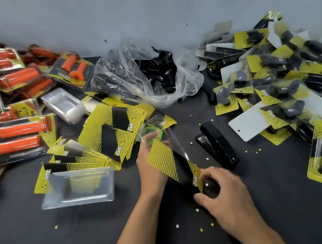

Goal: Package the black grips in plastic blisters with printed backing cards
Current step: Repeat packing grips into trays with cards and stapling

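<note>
Your left hand grips the backing card by its far end, right hand pinches the near end — black grips lie beyond, nearer your left.

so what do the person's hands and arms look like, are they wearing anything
Both are bare. The left hand and right hand have no gloves, and no ring, watch or bracelet shows. The left forearm and right forearm run to the bottom edge with no sleeve in view. A green thing by the left fingers is blurred; I cannot tell if it is worn.
</note>
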Tool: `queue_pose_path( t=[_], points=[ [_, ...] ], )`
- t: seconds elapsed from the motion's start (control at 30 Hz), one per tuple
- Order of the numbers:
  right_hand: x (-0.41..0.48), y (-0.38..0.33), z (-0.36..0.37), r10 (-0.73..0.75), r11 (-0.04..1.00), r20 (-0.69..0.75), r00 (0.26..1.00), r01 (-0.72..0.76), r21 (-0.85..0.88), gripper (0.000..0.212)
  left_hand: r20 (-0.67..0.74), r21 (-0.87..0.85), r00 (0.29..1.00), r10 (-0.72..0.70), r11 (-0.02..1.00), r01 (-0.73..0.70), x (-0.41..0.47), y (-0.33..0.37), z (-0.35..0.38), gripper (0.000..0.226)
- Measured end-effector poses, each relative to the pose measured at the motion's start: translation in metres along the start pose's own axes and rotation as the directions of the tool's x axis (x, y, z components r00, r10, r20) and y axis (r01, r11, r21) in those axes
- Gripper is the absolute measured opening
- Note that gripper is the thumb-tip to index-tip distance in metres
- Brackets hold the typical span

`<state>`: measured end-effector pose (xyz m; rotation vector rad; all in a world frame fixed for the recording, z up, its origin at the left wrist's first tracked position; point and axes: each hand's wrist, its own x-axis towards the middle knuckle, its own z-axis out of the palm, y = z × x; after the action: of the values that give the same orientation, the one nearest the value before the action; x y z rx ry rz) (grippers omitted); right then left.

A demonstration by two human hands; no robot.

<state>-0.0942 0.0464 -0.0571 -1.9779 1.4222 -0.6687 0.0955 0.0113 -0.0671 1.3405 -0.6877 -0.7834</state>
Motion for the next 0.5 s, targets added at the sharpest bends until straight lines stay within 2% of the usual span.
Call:
queue_pose_path(
  t=[0.1, 0.17, 0.23, 0.3, 0.43, 0.5],
  points=[
    [0.011, -0.016, -0.022, -0.009, 1.0, 0.121, 0.993, 0.007, 0.018, 0.051, -0.037, 0.029, 0.999, 0.027, 0.999, -0.026, 0.0, -0.003, 0.0, 0.024],
    [0.037, -0.037, -0.041, -0.063, 0.995, 0.014, 0.998, 0.062, 0.076, 0.06, -0.075, 0.073, 0.997, 0.032, 0.997, -0.026, 0.002, -0.006, 0.0, 0.028],
    [0.078, -0.059, -0.056, -0.164, 0.983, -0.095, 0.982, 0.17, 0.063, 0.052, -0.099, 0.066, 0.995, -0.011, 0.998, 0.017, 0.004, -0.009, 0.003, 0.026],
    [0.133, -0.082, -0.063, -0.223, 0.975, -0.107, 0.969, 0.223, -0.014, 0.046, -0.121, 0.039, 0.992, -0.043, 0.998, 0.048, 0.005, -0.006, 0.006, 0.02],
    [0.243, -0.118, -0.044, -0.145, 0.982, 0.029, 0.989, 0.147, -0.119, 0.049, -0.132, -0.032, 0.987, -0.094, 0.995, 0.091, 0.004, -0.003, 0.01, 0.011],
    [0.283, -0.132, -0.026, -0.125, 0.985, 0.123, 0.985, 0.137, -0.103, 0.051, -0.127, 0.076, 0.988, -0.09, 0.992, 0.1, 0.009, -0.011, 0.012, 0.03]
  ],
)
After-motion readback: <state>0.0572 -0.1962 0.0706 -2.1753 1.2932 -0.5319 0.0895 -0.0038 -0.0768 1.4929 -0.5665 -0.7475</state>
